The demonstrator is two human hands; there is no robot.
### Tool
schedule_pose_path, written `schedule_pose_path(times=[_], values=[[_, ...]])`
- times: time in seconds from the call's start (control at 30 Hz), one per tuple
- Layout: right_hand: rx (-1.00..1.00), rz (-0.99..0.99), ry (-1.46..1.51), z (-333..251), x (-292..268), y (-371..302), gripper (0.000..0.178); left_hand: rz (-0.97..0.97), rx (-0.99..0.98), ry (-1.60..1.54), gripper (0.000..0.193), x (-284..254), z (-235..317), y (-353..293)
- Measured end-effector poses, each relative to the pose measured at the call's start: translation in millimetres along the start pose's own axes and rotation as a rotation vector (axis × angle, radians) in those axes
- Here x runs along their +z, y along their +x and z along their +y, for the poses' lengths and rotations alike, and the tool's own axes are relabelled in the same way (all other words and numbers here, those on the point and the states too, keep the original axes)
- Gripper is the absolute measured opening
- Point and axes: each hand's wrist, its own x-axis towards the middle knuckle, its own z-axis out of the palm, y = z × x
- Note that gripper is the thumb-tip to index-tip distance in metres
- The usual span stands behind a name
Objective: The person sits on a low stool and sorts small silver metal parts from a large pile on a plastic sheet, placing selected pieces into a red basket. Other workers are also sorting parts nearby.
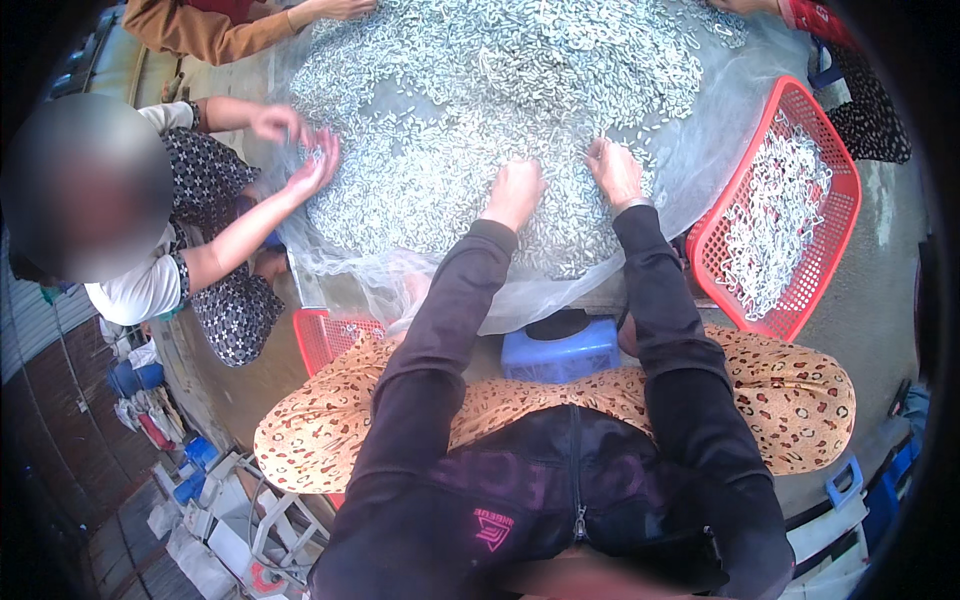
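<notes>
A wide spread of small, silvery-white, elongated pieces lies on a sheet of pale netting; their exact kind is too small to tell. Both my hands work at its near side. My left hand is closed and knuckles-up among the pieces, its fingertips hidden. A little to the right, my right hand has its fingers curled together at the pieces; whatever they hold is too small to make out. At the right stands a red perforated basket with a heap of white, loop-like pieces inside.
At the left a person's hands are raised over the spread's edge. Other people's hands reach in from the far side. A blue plastic stool or box stands between my knees, and another red basket beside my left leg.
</notes>
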Motion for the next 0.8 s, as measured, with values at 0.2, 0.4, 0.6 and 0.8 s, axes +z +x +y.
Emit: schedule_pose_path(times=[0.2, 0.4, 0.6, 0.8], values=[[-0.016, -0.315, 1.403, -15, -46, 2, 0.021, -0.107, -0.249, -0.795, 0.018, -57, 5, 3], [-0.305, -0.481, 2.010, -21, -107, -5, 0.020, -0.161, -0.209, -1.022, 0.025, -75, 2, 20], [-0.338, -0.318, 2.137, -25, -116, -7, 0.037, 0.047, -0.278, -2.067, 0.030, -44, -6, 18], [0.259, -0.178, 1.661, -18, -86, 8, 0.017, -0.265, -0.396, -1.344, 0.017, -10, -10, 54]])
